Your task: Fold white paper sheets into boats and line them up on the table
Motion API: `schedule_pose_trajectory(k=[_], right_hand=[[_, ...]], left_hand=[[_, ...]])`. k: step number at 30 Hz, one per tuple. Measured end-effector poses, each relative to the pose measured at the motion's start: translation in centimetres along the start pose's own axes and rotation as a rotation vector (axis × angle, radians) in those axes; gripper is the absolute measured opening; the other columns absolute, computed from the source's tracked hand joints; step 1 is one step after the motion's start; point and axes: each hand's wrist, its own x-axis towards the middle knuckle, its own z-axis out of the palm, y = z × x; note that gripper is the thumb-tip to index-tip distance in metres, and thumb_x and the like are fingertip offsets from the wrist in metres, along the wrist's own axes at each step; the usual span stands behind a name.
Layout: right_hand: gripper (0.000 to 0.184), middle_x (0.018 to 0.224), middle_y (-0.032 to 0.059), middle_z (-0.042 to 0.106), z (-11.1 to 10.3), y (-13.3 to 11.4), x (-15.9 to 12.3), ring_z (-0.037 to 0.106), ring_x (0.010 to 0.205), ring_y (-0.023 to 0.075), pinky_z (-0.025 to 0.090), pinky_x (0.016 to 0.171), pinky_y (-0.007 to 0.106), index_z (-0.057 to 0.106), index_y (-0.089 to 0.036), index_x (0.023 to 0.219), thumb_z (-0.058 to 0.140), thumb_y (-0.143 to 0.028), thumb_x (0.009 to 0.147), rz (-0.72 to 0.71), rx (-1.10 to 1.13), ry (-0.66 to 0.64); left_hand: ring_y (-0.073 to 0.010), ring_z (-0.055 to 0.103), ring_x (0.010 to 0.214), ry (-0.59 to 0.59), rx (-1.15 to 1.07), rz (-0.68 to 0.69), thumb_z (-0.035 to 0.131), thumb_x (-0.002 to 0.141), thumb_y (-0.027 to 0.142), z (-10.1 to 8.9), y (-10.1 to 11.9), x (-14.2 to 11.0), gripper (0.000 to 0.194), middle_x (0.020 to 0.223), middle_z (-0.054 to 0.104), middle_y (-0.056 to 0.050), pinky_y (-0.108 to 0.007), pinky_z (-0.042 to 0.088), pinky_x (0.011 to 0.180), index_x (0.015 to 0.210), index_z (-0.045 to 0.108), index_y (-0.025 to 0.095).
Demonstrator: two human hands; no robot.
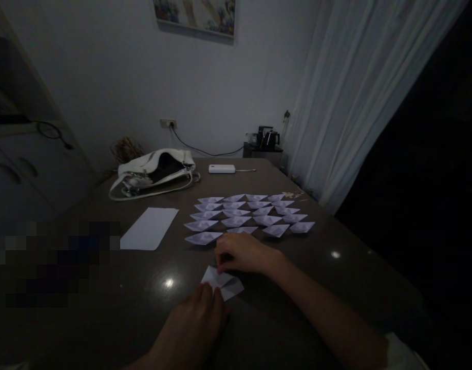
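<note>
1. Head view: a small white piece of partly folded paper is seen on the glossy dark tabletop, between the two hands and in front of the rows of white folded-paper boats.
2. Head view: its upper flap appears to be pinched between thumb and finger of the right hand. Its near-left edge is touched by the bent fingers of the left hand; whether it is gripped or only pressed there cannot be told.
3. Head view: a fold is judged to be in hand, the flap being only partly raised. For the next move, a steady left hold and careful edge alignment seem called for.
</note>
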Motion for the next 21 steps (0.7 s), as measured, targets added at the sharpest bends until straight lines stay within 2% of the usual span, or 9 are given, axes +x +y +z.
schedule_pose_trajectory(k=[3,9,14,21], right_hand=[[0.013,0.085,-0.0002,0.063,-0.2,-0.1,-0.4,0.057,0.085,0.0147,0.034,0.065,0.022,0.066,-0.019,0.08,0.074,-0.029,0.078,0.01,-0.013,-0.013],[0.012,0.086,0.0006,0.066,0.9,-0.2,0.6,0.059,0.085,0.0154,0.035,0.065,0.023,0.066,-0.018,0.082,0.069,-0.029,0.083,0.033,-0.048,0.075],[0.013,0.085,0.0009,0.067,1.1,-0.3,1.1,0.059,0.085,0.0152,0.035,0.065,0.023,0.066,-0.018,0.081,0.07,-0.03,0.082,0.044,-0.046,0.089],[0.015,0.078,-0.0013,0.064,-0.3,-0.3,-0.1,0.058,0.08,0.0144,0.03,0.058,0.023,0.066,-0.019,0.076,0.074,-0.032,0.078,0.026,-0.096,-0.017]], left_hand=[[-0.0324,0.068,0.096,0.011,0.001,0.0,0.041,0.096,0.015,0.1,0.0,0.0,0.032,0.11,0.067,-0.023,-0.043,0.06,0.071,0.118,0.063,0.008],[-0.0321,0.069,0.09,0.033,-0.007,-0.013,0.043,0.095,0.013,0.0,0.1,0.0,0.03,0.106,0.068,-0.022,-0.042,0.061,0.067,0.113,0.066,0.009],[-0.0334,0.068,0.094,0.02,0.0,0.003,0.043,0.095,0.014,-0.1,0.2,-0.1,0.03,0.109,0.067,-0.024,-0.043,0.06,0.07,0.115,0.065,0.007],[-0.0333,0.067,0.097,-0.007,0.0,-0.006,0.041,0.096,0.014,-0.3,0.2,-0.1,0.032,0.113,0.066,-0.024,-0.043,0.06,0.071,0.117,0.064,0.008]])
